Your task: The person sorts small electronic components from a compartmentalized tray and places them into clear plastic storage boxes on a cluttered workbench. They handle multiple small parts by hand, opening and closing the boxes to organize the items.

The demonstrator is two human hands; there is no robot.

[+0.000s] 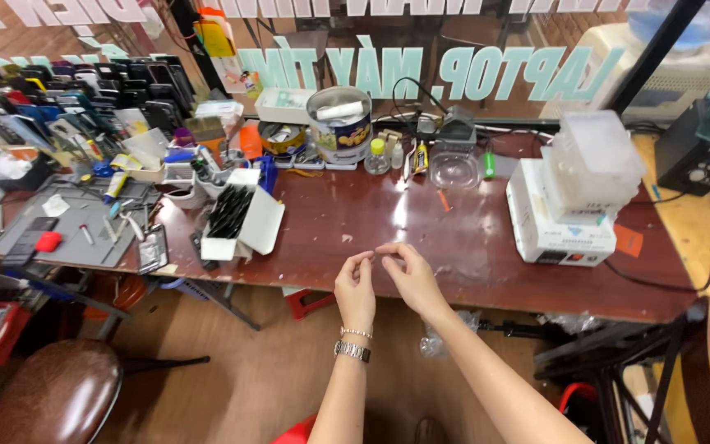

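My left hand [356, 288], with a metal watch and a bead bracelet on the wrist, is raised over the front edge of the dark red table [454, 238]. My right hand [408, 275] is close beside it. The thumbs and forefingers of both hands are pinched and nearly meet at their tips. Whether something tiny sits between them is too small to make out. The nearest thing is an open white box of black parts [240, 220] to the left of my hands.
A stack of clear plastic trays [593, 156] stands on a white box [552, 222] at the right. At the back are a round tin [339, 125], small bottles [378, 156] and a clear dish [454, 168]. A grey mat with tools [67, 230] and phone cases [84, 90] fill the left. A brown stool [59, 395] stands below.
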